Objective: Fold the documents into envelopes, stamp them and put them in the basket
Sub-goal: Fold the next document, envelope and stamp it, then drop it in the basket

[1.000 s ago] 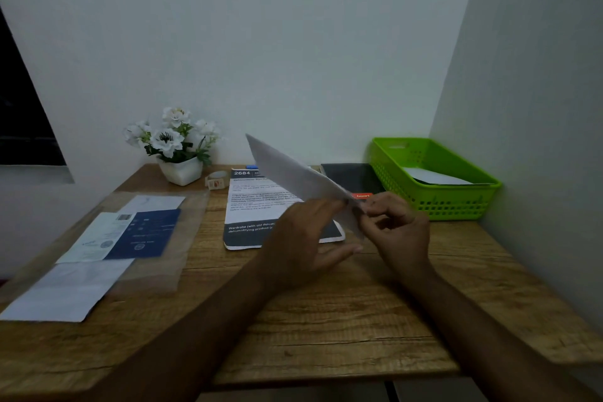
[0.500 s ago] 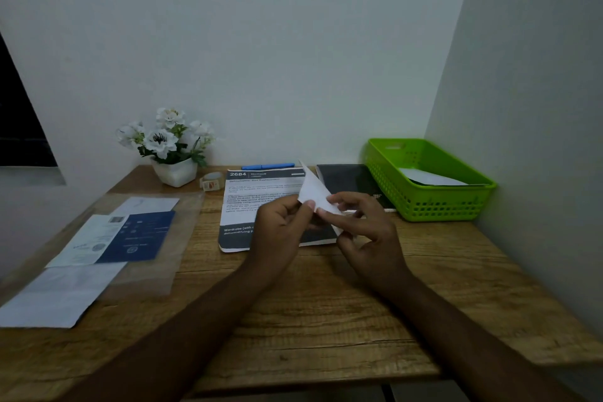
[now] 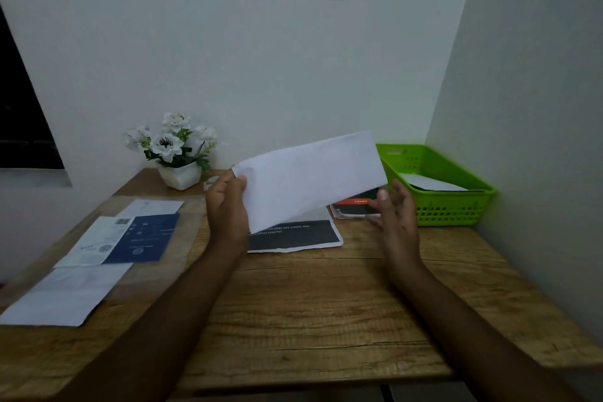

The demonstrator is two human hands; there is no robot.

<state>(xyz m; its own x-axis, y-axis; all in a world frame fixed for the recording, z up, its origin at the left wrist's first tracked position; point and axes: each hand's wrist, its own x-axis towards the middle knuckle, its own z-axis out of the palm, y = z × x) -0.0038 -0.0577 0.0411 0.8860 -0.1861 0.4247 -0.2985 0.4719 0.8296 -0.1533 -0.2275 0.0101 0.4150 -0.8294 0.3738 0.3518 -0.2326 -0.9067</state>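
Just a wooden table (image 3: 310, 310) filling the lower frame. Left side has a clear plastic sleeve (image 3: 182, 238) with blue-and-white papers (image 3: 143, 238) on it, and a white sheet (image 3: 65, 297) nearer the bottom left. Flower pot (image 3: 180, 175) sits at the back, printed document (image 3: 293, 237) in the centre, black booklet (image 3: 355, 207) beside it, green basket (image 3: 450, 206) at the right.

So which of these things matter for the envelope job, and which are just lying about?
Job: envelope held in left hand; printed document; green basket; probably the sleeved papers.
Lying about: flower pot; dark booklet.
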